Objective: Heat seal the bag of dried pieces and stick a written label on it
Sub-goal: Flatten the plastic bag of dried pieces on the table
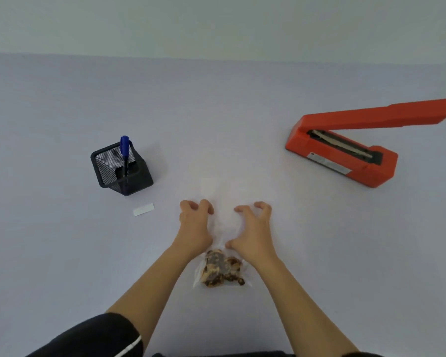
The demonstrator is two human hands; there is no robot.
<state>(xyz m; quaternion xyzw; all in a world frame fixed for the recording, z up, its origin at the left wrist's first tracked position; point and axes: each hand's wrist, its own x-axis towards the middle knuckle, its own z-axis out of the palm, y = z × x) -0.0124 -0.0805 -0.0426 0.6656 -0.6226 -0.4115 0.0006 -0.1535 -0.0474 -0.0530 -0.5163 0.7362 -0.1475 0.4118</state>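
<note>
A clear plastic bag (223, 222) lies flat on the table in front of me, its brown dried pieces (222, 270) bunched at the near end. My left hand (195, 225) rests on the bag's left edge and my right hand (252, 228) on its right edge, fingers curled and pressing the empty upper part. An orange heat sealer (345, 148) stands at the right with its arm raised. A small white label (143, 209) lies to the left. A blue pen (125, 153) stands in a black mesh holder (121, 168).
The pale table (62, 253) reaches back to a light wall. A dark cord leaves the sealer's far end at the right edge. My dark sleeve shows at the bottom left.
</note>
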